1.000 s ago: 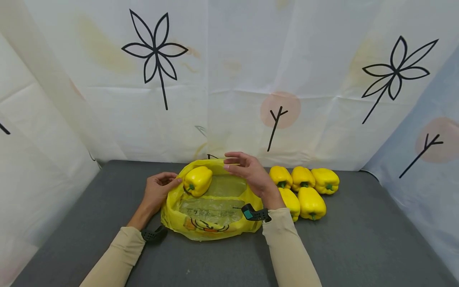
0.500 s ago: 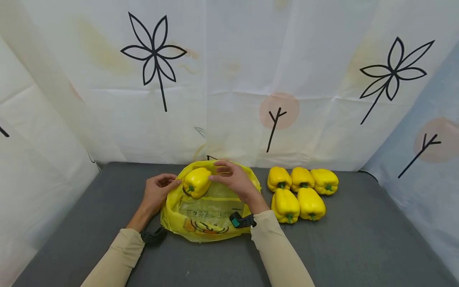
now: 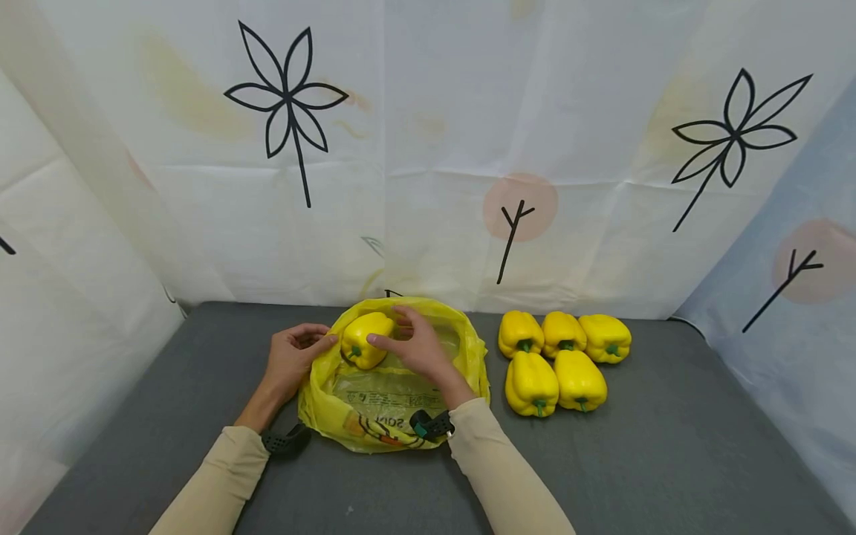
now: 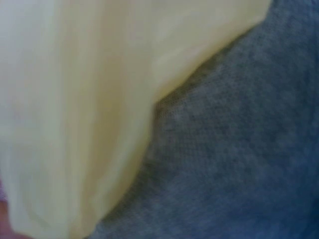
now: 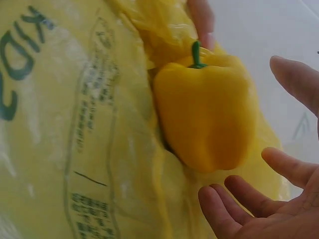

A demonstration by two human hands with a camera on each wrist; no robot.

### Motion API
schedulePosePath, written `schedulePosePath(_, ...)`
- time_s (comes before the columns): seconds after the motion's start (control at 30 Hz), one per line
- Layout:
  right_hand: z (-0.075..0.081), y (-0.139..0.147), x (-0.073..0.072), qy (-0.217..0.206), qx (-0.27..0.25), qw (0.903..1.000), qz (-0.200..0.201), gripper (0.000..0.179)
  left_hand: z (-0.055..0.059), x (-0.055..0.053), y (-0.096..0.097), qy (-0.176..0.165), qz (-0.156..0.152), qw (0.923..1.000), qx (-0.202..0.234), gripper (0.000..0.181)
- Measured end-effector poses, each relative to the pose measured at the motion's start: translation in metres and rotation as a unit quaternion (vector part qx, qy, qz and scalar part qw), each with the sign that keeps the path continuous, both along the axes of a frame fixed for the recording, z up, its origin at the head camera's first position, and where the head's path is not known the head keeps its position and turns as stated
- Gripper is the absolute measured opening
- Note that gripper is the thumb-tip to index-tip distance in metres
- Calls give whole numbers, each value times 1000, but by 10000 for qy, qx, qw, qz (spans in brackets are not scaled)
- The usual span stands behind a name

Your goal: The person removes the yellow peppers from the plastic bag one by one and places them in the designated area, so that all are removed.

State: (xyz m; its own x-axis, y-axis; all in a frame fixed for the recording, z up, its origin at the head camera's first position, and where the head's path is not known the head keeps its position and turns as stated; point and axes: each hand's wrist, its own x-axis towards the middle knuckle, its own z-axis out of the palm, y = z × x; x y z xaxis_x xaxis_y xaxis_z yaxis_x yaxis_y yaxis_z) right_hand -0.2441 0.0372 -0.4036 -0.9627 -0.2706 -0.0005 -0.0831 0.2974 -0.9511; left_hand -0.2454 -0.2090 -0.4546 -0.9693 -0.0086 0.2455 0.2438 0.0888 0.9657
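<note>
A yellow plastic bag [image 3: 394,438] with dark print lies with its mouth wide. One yellow bell pepper [image 3: 364,343] rests inside at the bag's left, its green stem [image 5: 196,56] showing in the right wrist view. My left hand [image 3: 294,360] pinches the left rim of the bag between thumb and fingers. Over the bag, my right hand [image 3: 421,345] reaches toward the pepper's right side, its thumb and fingers spread. In the right wrist view those fingers [image 5: 249,196] stand a little apart from the pepper. Only blurred bag and table cloth fill most of the left wrist view.
Several more yellow bell peppers [image 3: 562,360] sit close together in two rows to the right of the bag, on the dark grey table [image 3: 669,446]. A white printed curtain [image 3: 428,223] hangs behind the table and along its sides.
My right hand has moved left and down, from over the bag's right rim to beside the pepper in the bag. My left hand stays at the left rim.
</note>
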Motion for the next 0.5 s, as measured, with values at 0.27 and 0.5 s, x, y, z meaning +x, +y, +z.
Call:
schedulePosePath(0.27,-13,-14,0,317,238,9991,-153,81,0,-1,0,-12,9,10000,-76,30)
schedulePosePath(0.5,-18,-18,1,378,321,9985,-233,80,0,-1,0,-17,-15,9998,-172,27)
